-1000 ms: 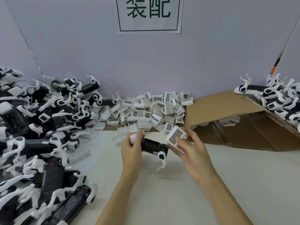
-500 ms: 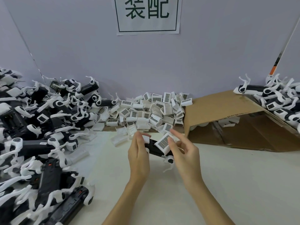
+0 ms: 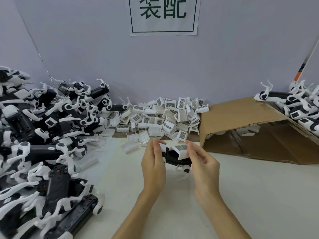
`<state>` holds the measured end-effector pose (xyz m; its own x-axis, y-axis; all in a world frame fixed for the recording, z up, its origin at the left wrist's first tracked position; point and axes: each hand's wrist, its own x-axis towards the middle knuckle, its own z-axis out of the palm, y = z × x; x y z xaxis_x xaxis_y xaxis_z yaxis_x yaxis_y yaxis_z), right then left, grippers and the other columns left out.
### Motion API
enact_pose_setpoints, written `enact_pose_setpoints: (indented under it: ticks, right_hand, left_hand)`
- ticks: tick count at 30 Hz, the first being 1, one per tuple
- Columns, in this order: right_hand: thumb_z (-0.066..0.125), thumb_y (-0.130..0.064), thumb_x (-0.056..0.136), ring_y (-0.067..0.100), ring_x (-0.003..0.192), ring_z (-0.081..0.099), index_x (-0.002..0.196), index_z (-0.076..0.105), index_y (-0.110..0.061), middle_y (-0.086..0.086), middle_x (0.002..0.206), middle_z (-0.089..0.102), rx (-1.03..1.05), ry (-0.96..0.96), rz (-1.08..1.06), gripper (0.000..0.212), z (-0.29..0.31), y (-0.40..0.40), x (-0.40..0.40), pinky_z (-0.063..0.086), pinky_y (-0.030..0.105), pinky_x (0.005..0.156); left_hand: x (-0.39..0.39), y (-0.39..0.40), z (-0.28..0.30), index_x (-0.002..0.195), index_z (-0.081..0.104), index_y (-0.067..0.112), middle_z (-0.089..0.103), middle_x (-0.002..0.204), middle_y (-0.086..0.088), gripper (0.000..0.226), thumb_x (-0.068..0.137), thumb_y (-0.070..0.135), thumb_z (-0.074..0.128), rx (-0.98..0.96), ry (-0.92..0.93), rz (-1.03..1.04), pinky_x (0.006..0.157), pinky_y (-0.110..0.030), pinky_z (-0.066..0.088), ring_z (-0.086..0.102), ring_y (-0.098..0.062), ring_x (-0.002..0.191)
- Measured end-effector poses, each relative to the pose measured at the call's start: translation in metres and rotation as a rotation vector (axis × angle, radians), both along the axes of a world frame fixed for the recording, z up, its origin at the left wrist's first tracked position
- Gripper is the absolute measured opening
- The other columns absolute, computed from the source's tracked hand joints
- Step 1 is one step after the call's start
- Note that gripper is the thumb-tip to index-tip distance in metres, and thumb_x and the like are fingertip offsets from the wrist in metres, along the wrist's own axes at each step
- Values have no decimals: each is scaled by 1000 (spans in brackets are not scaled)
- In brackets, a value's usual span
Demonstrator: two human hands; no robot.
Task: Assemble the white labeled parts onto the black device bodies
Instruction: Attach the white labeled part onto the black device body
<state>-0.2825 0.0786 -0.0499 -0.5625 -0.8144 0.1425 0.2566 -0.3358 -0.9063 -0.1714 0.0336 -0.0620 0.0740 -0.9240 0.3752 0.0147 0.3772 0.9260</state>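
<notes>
Now we are holding the black device body (image 3: 172, 156) just in front of the pile of white labeled parts (image 3: 165, 116), our left hand (image 3: 153, 167) gripping one end, our right hand (image 3: 202, 163) pinching a white labeled part (image 3: 181, 150) onto its top.

Pale lilac wall (image 3: 224, 57) – a paper sign (image 3: 163, 15) with green characters – behind a white table (image 3: 250, 195).

A white paper sign (image 3: 163, 15) on the wall behind the bench's far edge carries two large dark green characters, 装配, inside a thin rectangular border. The white labeled parts (image 3: 165, 116) heaped at the far edge bear printed code-grid labels, too small to read. Small labels on the black device bodies (image 3: 44, 150) are illegible.
</notes>
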Motion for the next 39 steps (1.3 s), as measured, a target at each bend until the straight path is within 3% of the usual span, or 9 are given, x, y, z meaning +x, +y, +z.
enact_pose_setpoints:
  ticks: [4, 8, 12, 16, 20, 27, 30, 32, 39]
  right_hand:
    - [77, -35, 95, 7, 90, 76, 115, 78, -33, -6, 90, 81, 7, 184, -30, 20, -4, 1, 4, 55, 15, 76]
    - [72, -38, 97, 10, 98, 73, 120, 74, -35, -6, 93, 79, 27, 357, -142, 23, -11, 1, 12, 57, 27, 87]
    - [73, -32, 96, 6, 117, 58, 120, 73, -28, -9, 117, 65, 12, 644, -299, 24, -12, 2, 16, 45, 13, 95]
    - [67, -10, 100, 9, 114, 61, 116, 72, -15, 0, 119, 63, -54, 770, -330, 18, -14, -1, 17, 44, 3, 85]
    - [57, -14, 106, 12, 108, 67, 120, 70, -18, -9, 114, 70, -16, 756, -224, 20, -15, -2, 13, 57, 27, 86]
    - [50, -10, 107, 10, 130, 58, 138, 65, -15, -6, 137, 65, -115, 1172, -246, 35, -20, -2, 15, 45, 37, 110]
    - [61, -15, 94, 12, 146, 42, 154, 46, -14, -3, 154, 51, -73, 1395, -131, 62, -24, -4, 19, 34, 36, 121]
    - [75, -11, 86, 17, 140, 48, 152, 48, -14, -1, 149, 55, -62, 1473, -169, 71, -27, -8, 20, 41, 40, 117]
    - [95, -17, 74, 11, 118, 58, 135, 66, -23, -10, 126, 69, -80, 1353, -297, 67, -29, -12, 5, 45, 28, 103]
  left_hand:
    - [0, 1, 2, 95, 63, 39, 68, 79, 3, 44, 104, 65, 28, -8, 3, 7, 68, -32, 42, 57, -15, 69]
    - [-1, 3, 3, 96, 63, 36, 70, 84, 0, 41, 107, 59, 30, 5, 10, 5, 70, -35, 44, 59, -18, 73]
    - [0, 2, 3, 98, 62, 33, 65, 80, 0, 46, 104, 65, 29, -12, 28, 32, 69, -34, 44, 57, -18, 72]
    - [2, -1, 2, 95, 62, 34, 68, 80, -5, 46, 102, 66, 31, -27, -4, -12, 64, -36, 42, 53, -17, 66]
    - [0, -1, 0, 95, 62, 34, 69, 80, -3, 45, 104, 66, 32, -55, -51, 1, 62, -32, 45, 60, -23, 69]
    - [3, -3, 0, 89, 62, 35, 65, 78, 3, 46, 103, 66, 31, 21, 40, 29, 69, -37, 44, 55, -17, 70]
    - [7, -9, 0, 83, 63, 28, 69, 76, 4, 52, 108, 63, 34, 133, 125, 82, 79, -41, 50, 63, -18, 73]
    - [8, -12, -1, 90, 70, 17, 75, 82, -4, 62, 110, 63, 33, 198, 119, 83, 89, -51, 55, 71, -26, 83]
    - [2, -11, 1, 92, 75, 18, 78, 86, -8, 75, 98, 78, 30, 295, 83, 43, 99, -63, 54, 73, -34, 91]
